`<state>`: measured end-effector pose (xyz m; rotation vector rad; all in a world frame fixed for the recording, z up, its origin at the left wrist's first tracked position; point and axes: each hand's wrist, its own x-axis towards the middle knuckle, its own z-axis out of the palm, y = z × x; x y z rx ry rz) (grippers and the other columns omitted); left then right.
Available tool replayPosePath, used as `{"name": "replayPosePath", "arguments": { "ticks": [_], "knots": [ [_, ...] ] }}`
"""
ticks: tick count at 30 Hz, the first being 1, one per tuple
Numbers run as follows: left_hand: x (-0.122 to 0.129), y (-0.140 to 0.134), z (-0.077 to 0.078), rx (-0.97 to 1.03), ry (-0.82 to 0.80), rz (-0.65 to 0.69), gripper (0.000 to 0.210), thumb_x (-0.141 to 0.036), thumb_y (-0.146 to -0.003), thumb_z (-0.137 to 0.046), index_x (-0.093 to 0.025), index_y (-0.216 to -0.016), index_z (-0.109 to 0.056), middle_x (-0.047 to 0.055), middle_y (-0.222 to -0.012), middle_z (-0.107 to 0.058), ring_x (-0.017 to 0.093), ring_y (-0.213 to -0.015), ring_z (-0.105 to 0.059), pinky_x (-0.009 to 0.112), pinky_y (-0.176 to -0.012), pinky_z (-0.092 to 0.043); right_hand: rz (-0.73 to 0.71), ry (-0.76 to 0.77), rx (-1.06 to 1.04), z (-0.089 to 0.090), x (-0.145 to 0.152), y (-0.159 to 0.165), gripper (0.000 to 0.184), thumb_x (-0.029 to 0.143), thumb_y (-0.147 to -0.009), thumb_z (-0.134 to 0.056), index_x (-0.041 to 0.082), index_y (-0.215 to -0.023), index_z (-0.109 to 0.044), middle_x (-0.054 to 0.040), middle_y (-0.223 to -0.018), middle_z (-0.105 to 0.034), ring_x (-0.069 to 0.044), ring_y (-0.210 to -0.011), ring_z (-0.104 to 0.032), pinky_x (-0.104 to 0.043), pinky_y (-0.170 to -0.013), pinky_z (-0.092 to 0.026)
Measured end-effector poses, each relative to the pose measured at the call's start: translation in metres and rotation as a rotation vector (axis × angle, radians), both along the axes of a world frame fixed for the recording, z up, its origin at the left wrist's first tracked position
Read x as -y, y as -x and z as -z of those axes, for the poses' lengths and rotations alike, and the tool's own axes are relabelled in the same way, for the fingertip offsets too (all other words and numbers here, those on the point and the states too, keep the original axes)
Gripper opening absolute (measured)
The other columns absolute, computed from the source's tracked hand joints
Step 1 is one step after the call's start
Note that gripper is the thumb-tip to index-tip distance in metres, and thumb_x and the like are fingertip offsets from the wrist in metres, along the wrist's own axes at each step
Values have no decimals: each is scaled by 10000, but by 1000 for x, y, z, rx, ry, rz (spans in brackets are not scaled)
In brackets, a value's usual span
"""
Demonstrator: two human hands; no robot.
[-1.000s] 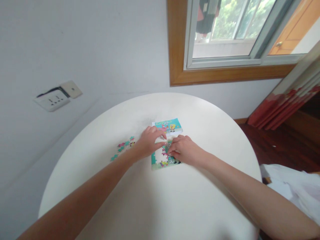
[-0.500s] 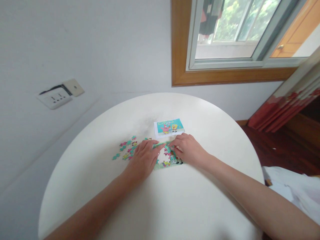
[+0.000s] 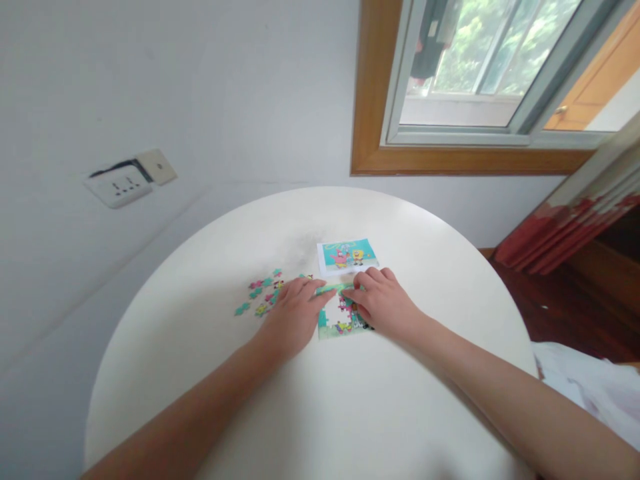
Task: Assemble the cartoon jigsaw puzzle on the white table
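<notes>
A partly assembled jigsaw puzzle (image 3: 330, 331) lies flat on the table, its middle a white gap with cartoon pieces around it. My left hand (image 3: 296, 313) rests over its left side, fingers stretched out and the tips at the upper left edge. Over the right side, my right hand (image 3: 385, 303) has curled fingers, the tips at a small teal puzzle piece (image 3: 346, 291) by the top of the gap. These fingers partly cover the piece and the puzzle's right side. Loose puzzle pieces (image 3: 261, 293), teal, pink and yellow, are scattered left of my left hand.
A picture card (image 3: 350, 255) with the cartoon scene lies just behind the puzzle on the round white table (image 3: 320, 413). A wall with a socket (image 3: 123, 185) and a wood-framed window (image 3: 385, 160) stand beyond. White cloth (image 3: 585, 380) is at the lower right.
The view has shifted slightly, so the table and puzzle appear farther right. My right fingertips have shifted a little at the top of the puzzle's gap; my left hand stays on the left edge.
</notes>
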<state>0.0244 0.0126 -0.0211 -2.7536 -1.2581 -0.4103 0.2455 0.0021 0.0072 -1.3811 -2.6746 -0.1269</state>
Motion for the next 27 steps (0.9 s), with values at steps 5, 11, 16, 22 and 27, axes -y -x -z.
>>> {"name": "replayPosePath", "arguments": {
  "ticks": [5,11,16,22,27],
  "knots": [
    [2,-3,-3,-15,4,12,397,-115,-900,-441,-237,-1238,-610,75,-1244,-589,274,-1115,-452,454,-988,-370,-15,-38,64,-1,3,5,250,236,-937,-467,222,-1083,-669,-97,-998,-589,-240,-965,-437,-379,-806,-264],
    [1,-2,-6,37,20,25,385,-116,-899,-449,-232,-1223,-622,85,-1225,-592,272,-1118,-453,463,-1002,-374,13,-18,32,-4,2,5,233,219,-904,-514,222,-1075,-671,-88,-994,-608,-236,-964,-453,-371,-796,-269],
    [-3,1,-2,138,78,41,444,-62,-867,-443,-260,-1219,-627,84,-1200,-576,264,-1132,-435,464,-1006,-383,36,66,-106,-2,-1,-1,260,205,-885,-533,263,-1088,-684,-64,-1022,-614,-213,-999,-468,-340,-813,-282],
    [-6,2,2,184,88,47,446,-63,-869,-435,-272,-1213,-626,76,-1197,-552,252,-1144,-417,450,-1011,-387,9,86,-161,-1,1,0,283,171,-866,-542,281,-1066,-709,-60,-1038,-616,-207,-1013,-475,-342,-828,-283],
    [-5,2,-1,186,96,43,437,-67,-867,-440,-265,-1207,-630,79,-1193,-552,253,-1145,-418,454,-1015,-385,5,75,-172,-2,3,2,292,159,-852,-556,294,-1060,-710,-46,-1030,-616,-200,-1006,-481,-340,-822,-284]
  ]
}}
